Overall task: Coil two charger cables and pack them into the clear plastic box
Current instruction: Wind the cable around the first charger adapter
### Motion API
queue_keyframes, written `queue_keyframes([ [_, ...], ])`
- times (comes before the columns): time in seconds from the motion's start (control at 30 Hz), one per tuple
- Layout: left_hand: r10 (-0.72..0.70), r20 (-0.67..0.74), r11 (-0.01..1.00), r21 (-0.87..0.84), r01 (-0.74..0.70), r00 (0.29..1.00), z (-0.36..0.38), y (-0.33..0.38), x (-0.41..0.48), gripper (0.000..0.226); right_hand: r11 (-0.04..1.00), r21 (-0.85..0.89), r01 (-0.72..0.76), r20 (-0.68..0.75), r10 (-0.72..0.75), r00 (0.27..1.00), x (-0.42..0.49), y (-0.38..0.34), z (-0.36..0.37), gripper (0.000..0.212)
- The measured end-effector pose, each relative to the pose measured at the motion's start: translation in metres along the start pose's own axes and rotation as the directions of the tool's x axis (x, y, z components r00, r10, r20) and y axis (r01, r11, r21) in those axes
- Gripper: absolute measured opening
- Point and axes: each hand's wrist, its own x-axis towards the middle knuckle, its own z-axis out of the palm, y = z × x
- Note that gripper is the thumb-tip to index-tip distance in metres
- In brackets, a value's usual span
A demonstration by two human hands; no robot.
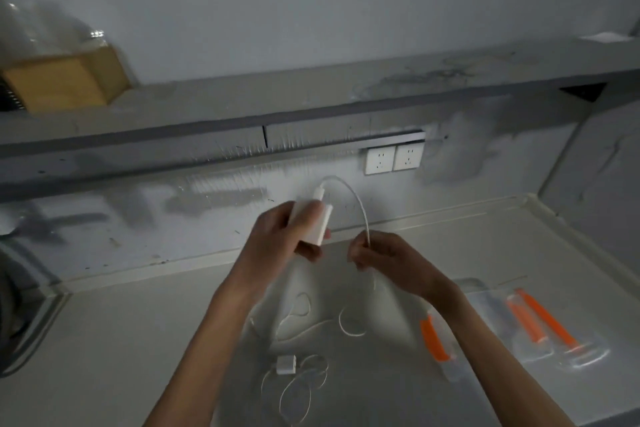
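Left hand (280,236) grips a white charger brick (313,222), fingers curled round it, held up above the counter (104,340) near its back edge. Its white cable (353,198) arcs out of the brick's top end and drops to the right hand (375,255), which pinches it between thumb and fingertips. Below the right hand the cable hangs down and trails in loose loops on the counter between the forearms.

Second charger (286,364): small white plug lying flat on the counter toward the front edge, between the arms, with its thin cable (304,388) in untidy loops beside it.

Clear plastic box (446,354) with an orange clip sits on the counter just right of the right forearm; motion blur, so its state is unclear. Clear lid (554,333) with orange clips lies further right, toward the counter's right edge.

Double wall socket (394,159) on the back wall, above the hands. Cardboard box (65,80) on the shelf, top left.
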Motion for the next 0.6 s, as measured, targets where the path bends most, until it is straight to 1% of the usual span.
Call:
queue_keyframes([
  [0.03,0.003,-0.03,0.995,-0.095,-0.006,1.0,-0.004,0.012,0.002,0.034,0.998,-0.07,-0.007,0.019,0.008,1.0,-0.002,0.012,-0.001,0.018],
  [0.07,0.014,-0.047,0.986,-0.163,-0.022,0.999,-0.007,0.02,0.005,0.037,0.985,-0.167,-0.039,0.037,0.046,0.998,-0.003,0.028,-0.001,0.018],
  [0.13,0.058,-0.051,0.968,-0.241,-0.069,0.997,-0.009,0.035,0.01,0.042,0.947,-0.296,-0.127,0.063,0.152,0.986,-0.005,0.058,0.001,0.024],
  [0.2,0.105,-0.052,0.952,-0.282,-0.116,0.993,-0.008,0.042,0.012,0.042,0.904,-0.39,-0.175,0.012,0.195,0.981,-0.004,0.077,0.003,0.029],
  [0.23,0.12,-0.064,0.945,-0.3,-0.134,0.991,-0.007,0.043,0.012,0.041,0.898,-0.391,-0.203,-0.041,0.203,0.978,-0.001,0.078,0.002,0.029],
  [0.27,0.137,-0.072,0.945,-0.29,-0.153,0.988,-0.006,0.042,0.012,0.04,0.918,-0.321,-0.233,-0.107,0.209,0.972,0.003,0.073,0.001,0.028],
  [0.3,0.151,-0.073,0.961,-0.224,-0.164,0.986,-0.005,0.039,0.013,0.038,0.953,-0.198,-0.231,-0.186,0.195,0.963,0.01,0.064,-0.001,0.027],
  [0.33,0.153,-0.05,0.981,-0.114,-0.158,0.987,-0.002,0.03,0.016,0.038,0.981,-0.04,-0.192,-0.244,0.177,0.954,0.018,0.051,-0.006,0.024],
  [0.37,0.13,-0.002,0.991,-0.007,-0.13,0.991,0.002,0.018,0.019,0.037,0.984,0.13,-0.122,-0.276,0.154,0.949,0.025,0.032,-0.011,0.018],
  [0.4,0.078,0.07,0.995,0.057,-0.082,0.995,0.007,0.004,0.022,0.034,0.962,0.269,-0.046,-0.309,0.131,0.942,0.031,0.011,-0.018,0.014],
  [0.43,0.017,0.16,0.996,0.078,-0.029,0.987,0.016,-0.011,0.023,0.033,0.932,0.361,0.025,-0.326,0.101,0.94,0.038,-0.01,-0.026,0.016],
  [0.47,-0.03,0.246,0.995,0.097,0.006,0.969,0.025,-0.029,0.023,0.035,0.91,0.404,0.09,-0.331,0.054,0.942,0.043,-0.028,-0.034,0.021],
  [0.53,-0.053,0.334,0.994,0.107,0.018,0.941,0.046,-0.063,0.022,0.038,0.883,0.428,0.19,-0.316,-0.051,0.947,0.051,-0.058,-0.047,0.031],
  [0.57,-0.065,0.336,0.996,0.079,0.041,0.94,0.056,-0.075,0.022,0.036,0.889,0.389,0.24,-0.321,-0.113,0.94,0.05,-0.066,-0.053,0.033],
  [0.6,-0.075,0.303,0.997,0.026,0.07,0.95,0.064,-0.082,0.021,0.033,0.892,0.352,0.282,-0.354,-0.152,0.923,0.049,-0.069,-0.06,0.028],
])
